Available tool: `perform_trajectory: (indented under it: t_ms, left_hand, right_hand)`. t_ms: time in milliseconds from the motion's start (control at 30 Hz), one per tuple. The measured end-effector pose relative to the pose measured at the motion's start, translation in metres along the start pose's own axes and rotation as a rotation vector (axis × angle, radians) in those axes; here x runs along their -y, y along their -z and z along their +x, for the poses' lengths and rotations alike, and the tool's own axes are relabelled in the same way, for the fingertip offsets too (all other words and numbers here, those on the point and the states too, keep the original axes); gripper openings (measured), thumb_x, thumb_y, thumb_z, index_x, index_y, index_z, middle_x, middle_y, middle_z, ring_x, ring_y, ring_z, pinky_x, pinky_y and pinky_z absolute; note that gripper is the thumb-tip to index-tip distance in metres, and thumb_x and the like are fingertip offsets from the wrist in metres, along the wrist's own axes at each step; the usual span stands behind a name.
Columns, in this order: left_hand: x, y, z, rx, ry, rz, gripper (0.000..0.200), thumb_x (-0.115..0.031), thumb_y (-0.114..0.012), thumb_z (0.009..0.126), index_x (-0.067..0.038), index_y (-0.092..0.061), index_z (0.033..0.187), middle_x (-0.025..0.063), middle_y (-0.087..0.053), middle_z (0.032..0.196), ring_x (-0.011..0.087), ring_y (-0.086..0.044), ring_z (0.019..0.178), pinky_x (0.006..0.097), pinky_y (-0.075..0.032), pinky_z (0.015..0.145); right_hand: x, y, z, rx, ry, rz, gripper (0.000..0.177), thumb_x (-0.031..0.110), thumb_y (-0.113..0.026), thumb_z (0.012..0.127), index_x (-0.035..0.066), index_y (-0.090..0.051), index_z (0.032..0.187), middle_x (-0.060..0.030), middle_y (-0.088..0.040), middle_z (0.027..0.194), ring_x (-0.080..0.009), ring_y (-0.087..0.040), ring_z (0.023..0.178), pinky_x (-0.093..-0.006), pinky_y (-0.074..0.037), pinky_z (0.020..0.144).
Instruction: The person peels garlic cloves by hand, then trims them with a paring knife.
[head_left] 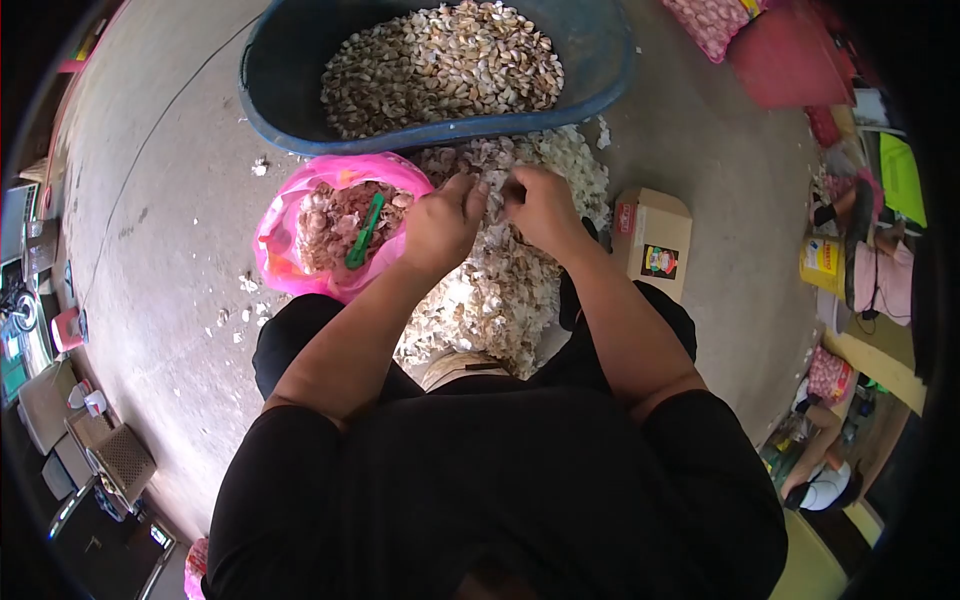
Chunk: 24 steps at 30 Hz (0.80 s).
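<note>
Over a heap of papery garlic skins [480, 300], my left hand [440, 225] and my right hand [546, 208] face each other with fingers curled into pinches. A small gap separates them. I cannot tell what is between the fingertips. Beyond them stands a dark blue tub [420, 132] holding a broad layer of garlic cloves [450, 70]. Close by my left hand sits an opened pink plastic bag [278, 215], with garlic and loose skins inside. A green-handled cutter [365, 232] lies on top of its contents.
To the right of the skins, a cardboard box [655, 240] rests on the concrete floor [160, 250]. A yellow container [822, 260] and other people at the right edge are farther off. A net sack of garlic [705, 22] lies at the top right. Chairs [122, 465] stand at the left.
</note>
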<state>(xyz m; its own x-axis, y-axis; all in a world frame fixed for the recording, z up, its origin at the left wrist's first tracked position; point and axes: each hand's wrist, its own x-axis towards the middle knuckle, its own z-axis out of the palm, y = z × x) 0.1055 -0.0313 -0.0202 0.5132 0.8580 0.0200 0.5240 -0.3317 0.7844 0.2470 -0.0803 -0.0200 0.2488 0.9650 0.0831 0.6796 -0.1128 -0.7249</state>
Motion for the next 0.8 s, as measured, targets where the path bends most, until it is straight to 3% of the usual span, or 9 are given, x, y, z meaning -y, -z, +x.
perform_trajectory:
  t_ms: [100, 200, 400, 500, 600, 700, 800]
  left_hand:
    - [-0.003, 0.006, 0.004, 0.028, 0.055, -0.015, 0.026, -0.030, -0.047, 0.084, -0.005, -0.054, 0.080, 0.0192, -0.056, 0.062, 0.0365, -0.056, 0.062, 0.0428, -0.044, 0.055]
    - [-0.005, 0.009, 0.004, 0.018, 0.020, -0.052, 0.027, -0.030, -0.047, 0.084, -0.005, -0.054, 0.081, 0.0187, -0.057, 0.066, 0.0364, -0.056, 0.062, 0.0425, -0.044, 0.055]
    - [-0.001, 0.011, 0.001, 0.111, -0.151, 0.118, 0.025, -0.028, -0.049, 0.083, -0.004, -0.054, 0.080, 0.0168, -0.057, 0.073, 0.0352, -0.056, 0.063, 0.0411, -0.044, 0.056]
    - [-0.002, 0.015, 0.001, 0.138, -0.240, 0.084, 0.023, -0.027, -0.050, 0.082, -0.004, -0.054, 0.082, 0.0163, -0.057, 0.074, 0.0345, -0.057, 0.064, 0.0408, -0.045, 0.056]
    - [0.000, 0.011, -0.001, 0.191, -0.103, -0.060, 0.024, -0.026, -0.049, 0.083, -0.004, -0.055, 0.084, 0.0178, -0.057, 0.073, 0.0348, -0.057, 0.066, 0.0407, -0.044, 0.057]
    - [0.003, 0.013, 0.002, 0.174, -0.032, -0.051, 0.024, -0.027, -0.049, 0.083, -0.004, -0.055, 0.086, 0.0194, -0.056, 0.070, 0.0356, -0.056, 0.067, 0.0409, -0.044, 0.057]
    - [0.005, 0.017, 0.003, 0.129, -0.115, -0.025, 0.025, -0.027, -0.048, 0.083, -0.003, -0.053, 0.083, 0.0199, -0.056, 0.067, 0.0365, -0.056, 0.065, 0.0418, -0.044, 0.057]
  right_hand:
    - [0.002, 0.007, 0.002, 0.058, -0.297, 0.062, 0.010, 0.009, -0.062, 0.067, 0.001, -0.059, 0.072, -0.0131, -0.057, 0.064, -0.0233, -0.056, 0.056, -0.0317, -0.044, 0.054]
    - [0.003, 0.007, -0.001, 0.155, -0.249, 0.444, 0.013, 0.011, -0.062, 0.065, 0.002, -0.060, 0.074, -0.0140, -0.057, 0.064, -0.0226, -0.056, 0.055, -0.0313, -0.044, 0.054]
    - [0.013, 0.021, 0.004, 0.392, -0.252, 0.143, 0.016, 0.014, -0.063, 0.064, 0.001, -0.061, 0.071, -0.0128, -0.058, 0.063, -0.0219, -0.057, 0.056, -0.0298, -0.044, 0.056]
    - [-0.004, 0.007, 0.000, 0.351, -0.204, 0.183, 0.015, 0.014, -0.064, 0.064, 0.001, -0.061, 0.069, -0.0125, -0.059, 0.064, -0.0221, -0.058, 0.059, -0.0299, -0.045, 0.057]
    - [-0.013, 0.000, -0.001, 0.256, -0.254, -0.101, 0.014, 0.014, -0.064, 0.064, 0.001, -0.061, 0.068, -0.0124, -0.059, 0.066, -0.0225, -0.059, 0.061, -0.0305, -0.045, 0.058]
    - [-0.006, 0.003, 0.000, 0.120, -0.310, 0.188, 0.015, 0.014, -0.064, 0.065, 0.000, -0.060, 0.067, -0.0114, -0.060, 0.065, -0.0216, -0.059, 0.061, -0.0296, -0.045, 0.058]
    - [0.007, 0.011, 0.000, 0.241, -0.199, 0.315, 0.017, 0.015, -0.063, 0.066, -0.001, -0.058, 0.065, -0.0122, -0.058, 0.060, -0.0200, -0.056, 0.056, -0.0293, -0.044, 0.055]
